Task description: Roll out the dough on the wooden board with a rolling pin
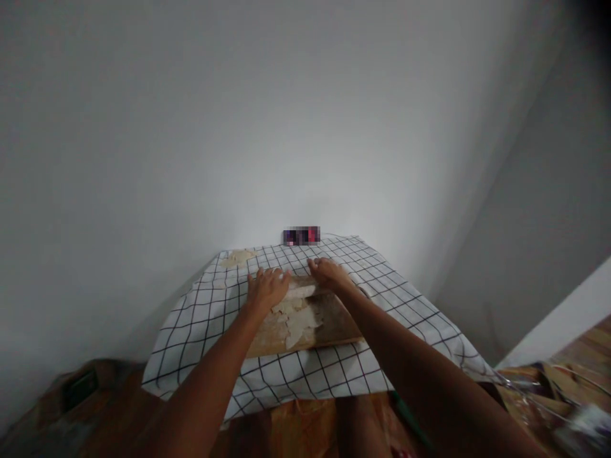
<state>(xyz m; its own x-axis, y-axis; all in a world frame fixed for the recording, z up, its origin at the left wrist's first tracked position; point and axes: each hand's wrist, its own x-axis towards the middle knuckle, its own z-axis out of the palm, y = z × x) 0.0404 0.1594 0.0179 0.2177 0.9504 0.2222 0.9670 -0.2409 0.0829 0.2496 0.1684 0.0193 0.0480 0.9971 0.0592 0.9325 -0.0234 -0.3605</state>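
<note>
A pale, floury rolling pin (303,290) lies crosswise on a wooden board (337,321). My left hand (268,286) is over the pin's left end, its fingers bent forward across it. On the right end rests my right hand (328,272), fingers curled over the far side and partly hidden. Thin, ragged-edged dough (298,321) is spread on the board on the near side of the pin, with cracks and torn bits at its upper left.
A white cloth with a black grid (191,331) covers the table. Another flat piece of dough (238,257) lies at the far left corner. A dark, blurred-out object (301,235) stands at the back against the wall (305,127). Boxes (79,388) sit on the floor at left.
</note>
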